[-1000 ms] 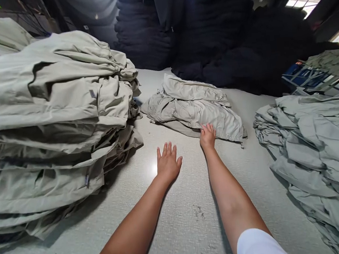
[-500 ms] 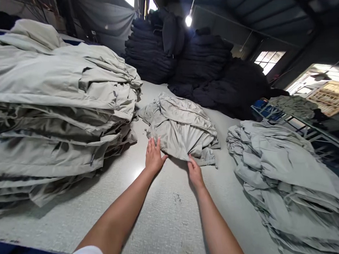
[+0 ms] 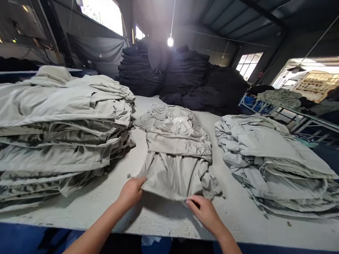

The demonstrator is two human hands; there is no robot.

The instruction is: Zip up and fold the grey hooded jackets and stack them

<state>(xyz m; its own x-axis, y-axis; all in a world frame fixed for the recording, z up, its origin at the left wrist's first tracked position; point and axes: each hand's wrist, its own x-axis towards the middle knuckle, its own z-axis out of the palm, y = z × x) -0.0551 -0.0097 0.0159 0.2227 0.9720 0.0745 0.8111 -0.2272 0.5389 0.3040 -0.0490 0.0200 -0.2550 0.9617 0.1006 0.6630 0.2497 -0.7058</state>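
Observation:
A light grey garment (image 3: 175,172) lies crumpled on the table (image 3: 116,195) in front of me, its near edge raised a little off the surface. My left hand (image 3: 132,190) is closed on the left corner of that edge. Further right along the same edge, my right hand (image 3: 203,211) pinches the cloth between thumb and fingers. Between the two hands the hem is drawn fairly straight, while gathered folds of cloth sit bunched behind it. The exact kind of garment does not show.
A tall stack of light grey garments (image 3: 58,137) stands on the left, and a lower stack (image 3: 275,162) on the right. Dark folded clothes (image 3: 183,72) are piled at the back. A metal rack (image 3: 295,119) stands beyond the right side. The table's front edge is close to me.
My left hand has gone from lying spread beside the garment to gripping its corner. Both hands have drawn its near edge towards me and spread it. The camera view has tilted up.

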